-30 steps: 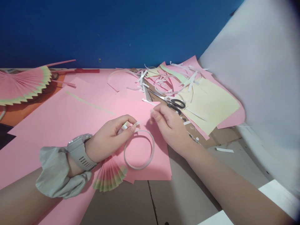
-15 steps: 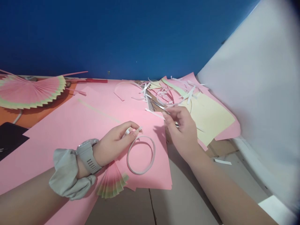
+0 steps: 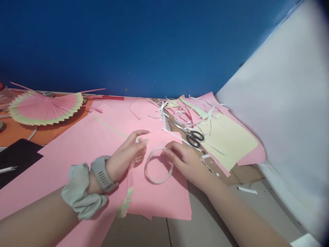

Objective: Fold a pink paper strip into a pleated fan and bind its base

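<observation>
A ring of white paper strip [image 3: 157, 180] lies on a pink paper sheet [image 3: 159, 202]. My right hand [image 3: 183, 159] rests at the ring's upper right side, with curled fingertips pinching its edge. Just left of the ring, my left hand [image 3: 127, 151] hovers with its fingers loosely stretched and apart, holding nothing I can make out. That wrist wears a grey watch and a grey scrunchie. A small folded pink and green fan [image 3: 125, 204] peeks out, blurred, below my left wrist.
Black-handled scissors [image 3: 195, 138] lie just beyond my right hand, among white paper strips [image 3: 185, 111] on yellow paper [image 3: 228, 139]. A large pink folded fan [image 3: 46, 108] lies at the far left. A black sheet [image 3: 17, 157] is at the left and a white board [image 3: 282, 103] at the right.
My right hand came back from the scissors and strips to the ring's edge. My left hand let go of the ring and opened. The view tilted so that things sit lower in the frame.
</observation>
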### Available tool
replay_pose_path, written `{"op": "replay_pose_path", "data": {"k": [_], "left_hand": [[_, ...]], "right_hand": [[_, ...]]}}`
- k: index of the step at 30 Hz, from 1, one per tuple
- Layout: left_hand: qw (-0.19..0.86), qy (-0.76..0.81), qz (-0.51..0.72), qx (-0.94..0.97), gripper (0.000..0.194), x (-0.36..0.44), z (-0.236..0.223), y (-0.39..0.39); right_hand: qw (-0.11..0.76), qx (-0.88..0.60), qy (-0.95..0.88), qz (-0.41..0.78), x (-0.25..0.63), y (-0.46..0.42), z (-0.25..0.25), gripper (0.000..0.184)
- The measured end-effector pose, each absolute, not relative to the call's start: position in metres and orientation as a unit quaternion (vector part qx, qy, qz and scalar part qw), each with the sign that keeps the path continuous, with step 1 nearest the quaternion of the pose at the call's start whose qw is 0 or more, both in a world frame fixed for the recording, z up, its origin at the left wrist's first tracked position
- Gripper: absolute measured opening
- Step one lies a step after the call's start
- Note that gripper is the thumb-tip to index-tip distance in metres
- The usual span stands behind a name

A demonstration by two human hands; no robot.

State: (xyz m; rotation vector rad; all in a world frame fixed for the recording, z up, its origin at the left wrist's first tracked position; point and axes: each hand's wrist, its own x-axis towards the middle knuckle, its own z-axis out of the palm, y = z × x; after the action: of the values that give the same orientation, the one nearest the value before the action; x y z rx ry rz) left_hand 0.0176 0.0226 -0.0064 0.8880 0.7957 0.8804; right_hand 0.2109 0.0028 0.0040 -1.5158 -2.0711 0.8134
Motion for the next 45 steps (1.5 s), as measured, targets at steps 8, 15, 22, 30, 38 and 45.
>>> {"op": "replay_pose_path", "data": {"k": [8, 15, 22, 30, 38, 45], "left_hand": [[0.764, 0.335, 0.453, 0.314, 0.026, 0.018, -0.002, 0.029], [0.759, 0.333, 0.455, 0.325, 0.023, 0.018, -0.01, 0.028], [0.798, 0.297, 0.459, 0.254, 0.019, 0.018, -0.002, 0.022], [0.85, 0.232, 0.45, 0.141, 0.02, 0.018, 0.0, 0.02], [0.886, 0.21, 0.353, 0.213, 0.026, 0.029, -0.005, 0.007], [0.824, 0.305, 0.313, 0.362, 0.031, 0.029, -0.015, 0.0]], "right_hand": [[0.271, -0.602, -0.706, 0.257, 0.221, 0.012, -0.006, 0.028], [0.29, -0.608, -0.731, 0.112, 0.222, 0.011, -0.011, 0.039], [0.286, -0.365, -0.886, 0.004, 0.211, -0.002, -0.003, 0.031], [0.178, -0.247, -0.951, -0.056, 0.193, -0.014, -0.009, 0.034], [0.326, -0.209, -0.917, -0.098, 0.198, -0.017, 0.001, 0.023], [0.285, -0.24, -0.92, -0.122, 0.207, -0.012, 0.004, 0.03]]}}
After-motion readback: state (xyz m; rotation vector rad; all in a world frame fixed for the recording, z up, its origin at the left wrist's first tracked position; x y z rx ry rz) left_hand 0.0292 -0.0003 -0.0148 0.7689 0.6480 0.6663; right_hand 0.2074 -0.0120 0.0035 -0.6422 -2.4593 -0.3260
